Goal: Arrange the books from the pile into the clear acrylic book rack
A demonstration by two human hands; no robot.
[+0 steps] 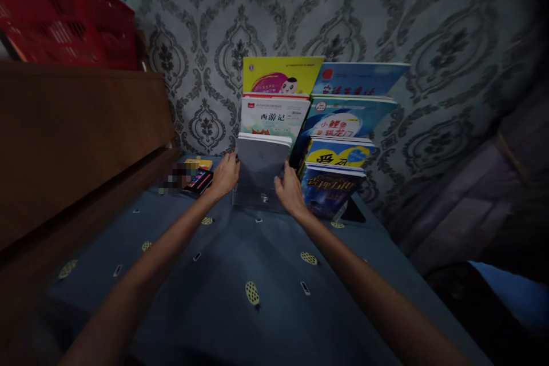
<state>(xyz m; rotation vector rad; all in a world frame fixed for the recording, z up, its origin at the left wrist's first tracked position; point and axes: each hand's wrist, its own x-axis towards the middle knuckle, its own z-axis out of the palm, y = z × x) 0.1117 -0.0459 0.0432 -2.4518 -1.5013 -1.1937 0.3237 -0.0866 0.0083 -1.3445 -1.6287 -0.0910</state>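
Note:
In the head view a plain grey book (263,163) stands upright in the front left slot of a clear stepped book stand (246,199). My left hand (226,175) is at its left edge, fingers curled around that side. On the opposite edge, my right hand (290,187) grips with the thumb in front; its other fingers are partly hidden behind the book. Behind it rise a white-and-green book (274,115) and a yellow book (281,75). The right column holds a dark blue book (330,191), a yellow-and-blue book (338,152), a teal book (343,120) and a blue book (360,77).
A blue patterned cloth (223,274) covers the table. Small books (199,180) lie left of the stand, partly pixelated. A wooden cabinet (77,137) with a red basket (64,17) on top borders the left. Patterned wallpaper (206,28) is behind; a dark chair-like shape (467,297) is at right.

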